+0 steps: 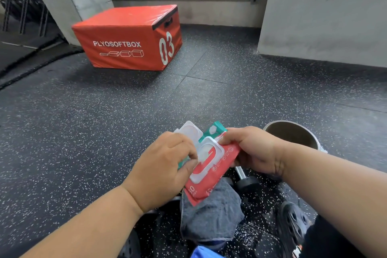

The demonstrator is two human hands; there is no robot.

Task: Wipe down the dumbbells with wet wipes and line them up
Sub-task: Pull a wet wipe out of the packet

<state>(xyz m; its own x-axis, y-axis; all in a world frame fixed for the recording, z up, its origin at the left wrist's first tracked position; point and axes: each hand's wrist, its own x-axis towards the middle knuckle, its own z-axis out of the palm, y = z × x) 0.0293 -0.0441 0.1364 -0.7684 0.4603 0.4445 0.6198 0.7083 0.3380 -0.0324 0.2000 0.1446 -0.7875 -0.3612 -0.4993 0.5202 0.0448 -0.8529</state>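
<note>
We are holding the wet-wipe pack [211,170] above the floor, in front of the body, so that both hands can work on it. The right hand [254,151] is gripping the pack's far right edge, fingers curled round it, which is steadying the pack against a pull. The flip lid [189,131] is standing open, exposing the dispensing opening [206,154]. The left hand [165,166] is reaching over that opening with fingertips bent toward it; we judge it is about to draw a wipe, but we cannot tell whether it is already pinching one. A dumbbell [244,177] is lying on the speckled floor [104,115] directly below the pack, mostly hidden, within reach for wiping. A grey cloth [211,213] is lying beside it. An orange plyo box [127,37] is standing well apart.
</note>
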